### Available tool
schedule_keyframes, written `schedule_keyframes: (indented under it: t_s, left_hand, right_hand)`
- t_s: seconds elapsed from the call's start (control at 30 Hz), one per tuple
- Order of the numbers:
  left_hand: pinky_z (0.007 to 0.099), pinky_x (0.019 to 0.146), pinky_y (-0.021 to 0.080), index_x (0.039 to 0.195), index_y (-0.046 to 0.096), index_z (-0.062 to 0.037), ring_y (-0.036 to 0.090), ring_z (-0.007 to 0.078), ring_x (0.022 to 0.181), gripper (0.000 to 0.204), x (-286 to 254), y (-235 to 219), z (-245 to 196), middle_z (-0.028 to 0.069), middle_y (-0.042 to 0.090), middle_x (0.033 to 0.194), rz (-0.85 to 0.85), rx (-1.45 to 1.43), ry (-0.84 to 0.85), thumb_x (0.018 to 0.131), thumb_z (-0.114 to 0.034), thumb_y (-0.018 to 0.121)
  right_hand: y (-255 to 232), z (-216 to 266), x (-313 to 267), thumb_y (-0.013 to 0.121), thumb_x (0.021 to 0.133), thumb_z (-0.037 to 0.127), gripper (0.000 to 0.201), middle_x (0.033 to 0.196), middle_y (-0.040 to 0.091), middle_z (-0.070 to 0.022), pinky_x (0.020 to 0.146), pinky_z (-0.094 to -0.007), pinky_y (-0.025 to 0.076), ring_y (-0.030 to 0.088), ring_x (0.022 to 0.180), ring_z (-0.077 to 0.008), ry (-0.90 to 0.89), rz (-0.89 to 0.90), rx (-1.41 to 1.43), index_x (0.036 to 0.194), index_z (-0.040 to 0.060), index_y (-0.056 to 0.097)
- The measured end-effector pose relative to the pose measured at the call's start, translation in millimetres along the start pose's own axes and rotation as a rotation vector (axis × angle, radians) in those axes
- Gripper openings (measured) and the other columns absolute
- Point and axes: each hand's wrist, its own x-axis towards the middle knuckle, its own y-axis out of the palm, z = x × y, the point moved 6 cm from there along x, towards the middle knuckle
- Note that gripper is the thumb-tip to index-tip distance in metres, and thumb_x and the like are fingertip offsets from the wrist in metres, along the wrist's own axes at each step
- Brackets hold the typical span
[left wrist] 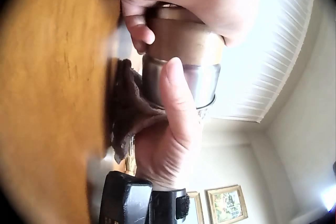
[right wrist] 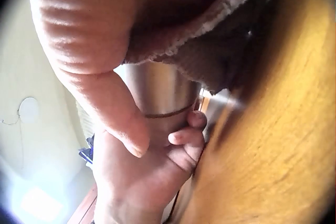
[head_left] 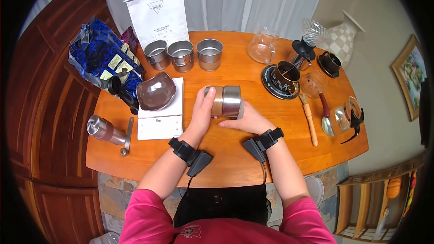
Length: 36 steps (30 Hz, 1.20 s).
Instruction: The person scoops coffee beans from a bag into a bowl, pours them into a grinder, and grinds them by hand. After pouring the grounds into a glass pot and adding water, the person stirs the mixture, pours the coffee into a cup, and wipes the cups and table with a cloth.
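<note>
Over the near middle of the table, a steel cylinder (head_left: 232, 101) with a brown band lies sideways between the two hands. My left hand (head_left: 202, 112) grips its banded end, with the fingers curled round it in the left wrist view. At the bare steel end, my right hand (head_left: 254, 118) holds a grey-brown cloth (left wrist: 130, 111) against the rim. The right thumb (left wrist: 177, 98) extends along the steel side, while the other right fingers are mostly hidden behind the cloth and the cylinder. In the right wrist view the cloth (right wrist: 210, 61) hangs in folds under the palm.
Left of the hands, a white scale (head_left: 159, 126) carries a dark dish (head_left: 156, 91), with a hand grinder (head_left: 105, 129) beside it. Steel cups (head_left: 209, 55) and a white bag (head_left: 158, 9) stand behind. Right are a black cup (head_left: 285, 76), a brush (head_left: 309, 124) and a glass kettle (head_left: 337, 119).
</note>
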Motion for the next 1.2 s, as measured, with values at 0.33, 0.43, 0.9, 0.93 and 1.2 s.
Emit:
schedule_keyframes:
  t_s: [0.33, 0.43, 0.9, 0.93, 1.2]
  left_hand:
    - [0.0222, 0.061, 0.042, 0.115, 0.048, -0.0055, 0.05, 0.0108, 0.085, 0.041, 4.3, -3.1, -7.5, 0.0055, 0.052, 0.101, -0.045, 0.161, 0.307, 0.088, -0.036, 0.052]
    - [0.0214, 0.057, 0.041, 0.115, 0.048, -0.0056, 0.051, 0.0099, 0.079, 0.042, 4.9, -5.0, -10.3, 0.0054, 0.053, 0.098, -0.055, 0.169, 0.335, 0.089, -0.038, 0.051]
    - [0.0271, 0.085, 0.039, 0.113, 0.051, -0.003, 0.05, 0.0156, 0.095, 0.038, -2.3, -0.9, -12.4, 0.0085, 0.055, 0.102, -0.01, 0.191, 0.257, 0.093, -0.034, 0.044]
    - [0.0282, 0.088, 0.037, 0.113, 0.051, -0.0026, 0.05, 0.0166, 0.098, 0.037, -3.4, 1.8, -17.0, 0.0088, 0.055, 0.103, 0.013, 0.199, 0.314, 0.093, -0.033, 0.043]
    - [0.0269, 0.084, 0.039, 0.109, 0.052, -0.0014, 0.05, 0.0157, 0.095, 0.032, -1.9, -4.0, -14.8, 0.0078, 0.055, 0.102, -0.058, 0.121, 0.242, 0.092, -0.028, 0.045]
  right_hand:
    - [1.9, -9.6, -4.4, 0.075, 0.068, 0.006, 0.055, 0.099, 0.058, -0.0015, 0.066, -0.0241, 0.043, 0.055, 0.086, -0.0101, 0.201, -0.108, 0.893, 0.116, 0.0069, 0.049]
    - [3.0, 1.9, -5.1, 0.075, 0.066, 0.002, 0.057, 0.102, 0.057, -0.0018, 0.075, -0.0249, 0.044, 0.054, 0.093, -0.0107, 0.14, -0.041, 0.82, 0.117, 0.0055, 0.048]
    - [13.5, 1.0, -10.6, 0.077, 0.06, -0.005, 0.069, 0.111, 0.053, -0.0013, 0.088, -0.0271, 0.041, 0.049, 0.102, -0.0132, 0.264, 0.052, 0.784, 0.121, 0.0067, 0.047]
    - [12.4, -2.9, -11.5, 0.077, 0.06, -0.005, 0.069, 0.113, 0.053, -0.002, 0.09, -0.0275, 0.039, 0.049, 0.105, -0.0143, 0.3, 0.044, 0.854, 0.122, 0.0064, 0.046]
    - [19.3, 8.6, -4.8, 0.078, 0.063, 0.001, 0.07, 0.113, 0.053, -0.0027, 0.088, -0.0261, 0.041, 0.049, 0.104, -0.0128, 0.175, 0.021, 0.538, 0.124, 0.0051, 0.044]
